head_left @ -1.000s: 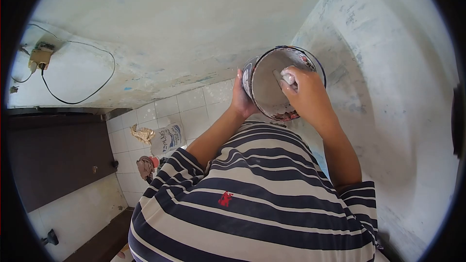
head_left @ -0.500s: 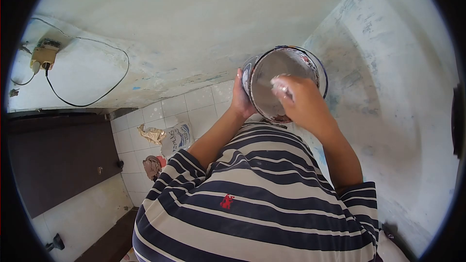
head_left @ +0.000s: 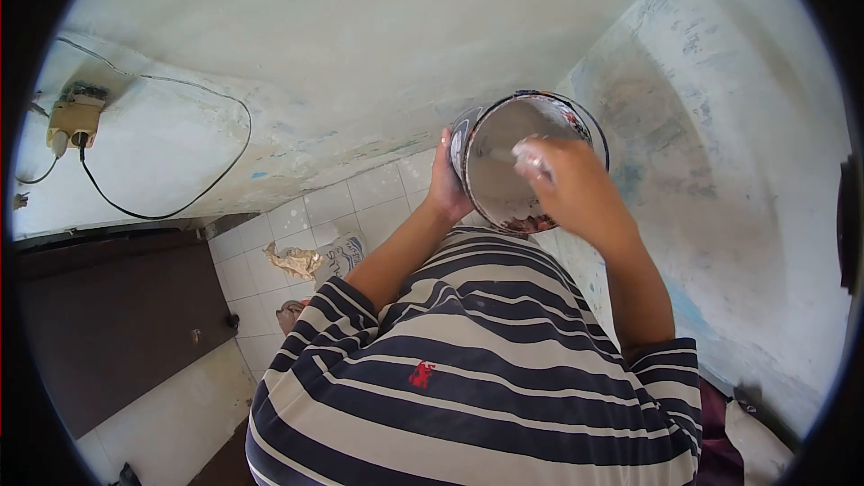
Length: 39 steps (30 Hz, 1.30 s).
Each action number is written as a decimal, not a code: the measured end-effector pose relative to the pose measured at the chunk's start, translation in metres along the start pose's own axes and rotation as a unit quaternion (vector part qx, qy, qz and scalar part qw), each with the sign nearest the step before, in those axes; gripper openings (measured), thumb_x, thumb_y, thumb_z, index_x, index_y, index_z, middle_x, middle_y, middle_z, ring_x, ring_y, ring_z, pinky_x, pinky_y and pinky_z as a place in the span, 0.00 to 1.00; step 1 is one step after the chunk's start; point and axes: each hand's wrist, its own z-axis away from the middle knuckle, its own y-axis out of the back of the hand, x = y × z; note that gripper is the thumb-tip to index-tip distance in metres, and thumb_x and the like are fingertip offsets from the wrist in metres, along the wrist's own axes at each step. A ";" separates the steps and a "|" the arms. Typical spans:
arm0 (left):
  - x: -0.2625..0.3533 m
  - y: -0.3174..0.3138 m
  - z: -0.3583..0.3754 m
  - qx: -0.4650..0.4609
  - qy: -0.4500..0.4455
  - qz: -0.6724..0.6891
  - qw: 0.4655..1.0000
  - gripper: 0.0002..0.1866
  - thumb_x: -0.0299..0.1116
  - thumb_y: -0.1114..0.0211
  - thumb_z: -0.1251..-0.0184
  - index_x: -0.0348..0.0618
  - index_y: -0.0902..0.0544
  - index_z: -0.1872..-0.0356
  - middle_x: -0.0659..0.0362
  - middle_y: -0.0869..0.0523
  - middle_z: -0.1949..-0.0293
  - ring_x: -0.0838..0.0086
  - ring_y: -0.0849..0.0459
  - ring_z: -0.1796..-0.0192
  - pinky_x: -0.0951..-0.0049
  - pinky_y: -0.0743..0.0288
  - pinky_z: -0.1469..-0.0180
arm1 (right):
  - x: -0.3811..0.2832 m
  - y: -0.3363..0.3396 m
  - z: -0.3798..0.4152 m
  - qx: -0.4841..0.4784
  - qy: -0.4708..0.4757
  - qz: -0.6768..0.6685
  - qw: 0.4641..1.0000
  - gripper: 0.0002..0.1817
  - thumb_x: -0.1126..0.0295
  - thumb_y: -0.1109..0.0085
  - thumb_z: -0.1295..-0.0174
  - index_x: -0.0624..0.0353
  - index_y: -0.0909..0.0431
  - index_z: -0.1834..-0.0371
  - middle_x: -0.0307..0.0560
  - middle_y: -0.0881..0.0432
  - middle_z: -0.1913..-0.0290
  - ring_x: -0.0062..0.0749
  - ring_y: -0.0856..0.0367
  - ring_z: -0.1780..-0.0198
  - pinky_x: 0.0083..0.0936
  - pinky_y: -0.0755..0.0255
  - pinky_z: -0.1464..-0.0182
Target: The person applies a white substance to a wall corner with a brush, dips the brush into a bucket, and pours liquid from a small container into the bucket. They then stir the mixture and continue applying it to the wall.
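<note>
A paint bucket (head_left: 462, 138) with a smeared, stained rim is tilted toward me in front of my striped shirt. Its inside looks grey-brown, with reddish and white smears along the edge. My left hand (head_left: 447, 184) grips the bucket's left side, thumb up along the outer wall. Over the bucket's mouth is my right hand (head_left: 571, 180), fingers curled together and coated with something white. Motion blurs those fingertips, and whatever they hold is hidden. The thin wire handle (head_left: 607, 151) arcs around the bucket's right side.
Patchy walls meet in a corner beyond the bucket. A socket adapter (head_left: 74, 119) with plugs and a looping black cable (head_left: 148, 216) is at left. On the tiled floor lie a printed bag (head_left: 342, 254) and crumpled gold wrapping (head_left: 292, 261). A dark brown panel (head_left: 117, 324) stands left.
My right hand has shifted slightly right over the bucket, its fingers still curled. The view has tilted a little, so the floor items sit lower and farther right. My left hand keeps its hold.
</note>
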 end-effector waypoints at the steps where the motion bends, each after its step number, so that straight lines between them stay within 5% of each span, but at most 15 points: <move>1: 0.001 0.005 0.000 -0.002 0.010 0.017 1.000 0.41 0.73 0.61 0.24 0.53 0.27 0.27 0.51 0.24 0.29 0.54 0.26 0.27 0.44 0.36 0.25 | 0.003 0.000 -0.003 0.044 0.010 0.032 0.998 0.08 0.75 0.40 0.36 0.66 0.18 0.57 0.63 0.14 0.61 0.59 0.15 0.58 0.48 0.23 0.54; 6: 0.009 -0.001 0.013 -0.015 0.001 0.006 1.000 0.39 0.71 0.61 0.23 0.54 0.26 0.28 0.51 0.22 0.30 0.55 0.26 0.28 0.45 0.35 0.25 | 0.002 -0.034 -0.022 0.159 0.053 0.093 0.981 0.07 0.77 0.42 0.35 0.66 0.19 0.57 0.62 0.14 0.59 0.59 0.15 0.58 0.47 0.23 0.53; 10: 0.017 0.013 0.013 -0.020 -0.030 0.005 0.999 0.39 0.71 0.61 0.23 0.55 0.26 0.28 0.52 0.22 0.30 0.55 0.26 0.28 0.46 0.37 0.24 | -0.017 -0.055 -0.019 0.067 0.047 -0.013 0.997 0.10 0.77 0.40 0.36 0.68 0.17 0.54 0.63 0.13 0.58 0.62 0.14 0.57 0.46 0.22 0.54; 15: 0.024 0.027 0.019 -0.005 -0.015 0.020 1.000 0.38 0.71 0.62 0.23 0.56 0.26 0.28 0.53 0.23 0.29 0.55 0.27 0.27 0.46 0.37 0.24 | -0.016 -0.041 -0.012 0.002 -0.006 0.020 1.000 0.09 0.76 0.38 0.37 0.67 0.17 0.55 0.63 0.13 0.59 0.61 0.14 0.59 0.44 0.22 0.55; 24: 0.031 0.025 0.023 -0.008 -0.002 0.023 1.000 0.39 0.72 0.63 0.23 0.57 0.26 0.28 0.53 0.24 0.28 0.56 0.27 0.27 0.47 0.36 0.24 | -0.022 -0.065 -0.031 0.154 0.028 0.077 0.985 0.07 0.73 0.40 0.33 0.65 0.18 0.56 0.61 0.14 0.60 0.60 0.15 0.58 0.48 0.22 0.55; 26: 0.031 0.028 0.022 -0.016 -0.010 0.022 1.000 0.39 0.72 0.63 0.23 0.57 0.26 0.28 0.54 0.24 0.28 0.56 0.27 0.27 0.47 0.36 0.24 | -0.030 -0.067 -0.025 0.114 0.049 -0.003 0.992 0.07 0.74 0.41 0.33 0.65 0.19 0.57 0.62 0.14 0.60 0.61 0.15 0.58 0.48 0.22 0.55; 33: 0.037 0.040 0.025 -0.015 -0.016 0.035 0.999 0.39 0.72 0.63 0.23 0.57 0.25 0.29 0.53 0.24 0.28 0.55 0.27 0.27 0.46 0.36 0.24 | -0.032 -0.050 -0.019 0.013 -0.039 0.047 0.998 0.10 0.75 0.37 0.36 0.67 0.16 0.54 0.62 0.13 0.57 0.60 0.14 0.59 0.43 0.21 0.54; 35: 0.037 0.038 0.028 -0.001 -0.004 0.036 0.999 0.39 0.72 0.63 0.23 0.56 0.26 0.28 0.53 0.24 0.28 0.55 0.28 0.27 0.46 0.37 0.24 | -0.025 -0.050 -0.026 0.115 0.007 0.103 0.988 0.10 0.75 0.37 0.36 0.68 0.16 0.55 0.63 0.13 0.57 0.61 0.14 0.58 0.44 0.21 0.54; 39: 0.036 0.029 0.029 -0.012 -0.004 0.013 1.000 0.41 0.72 0.64 0.23 0.53 0.29 0.25 0.52 0.25 0.27 0.55 0.28 0.26 0.46 0.38 0.24 | -0.026 -0.067 -0.036 0.166 0.040 0.098 0.980 0.10 0.75 0.37 0.36 0.68 0.16 0.54 0.63 0.13 0.56 0.60 0.14 0.57 0.43 0.21 0.54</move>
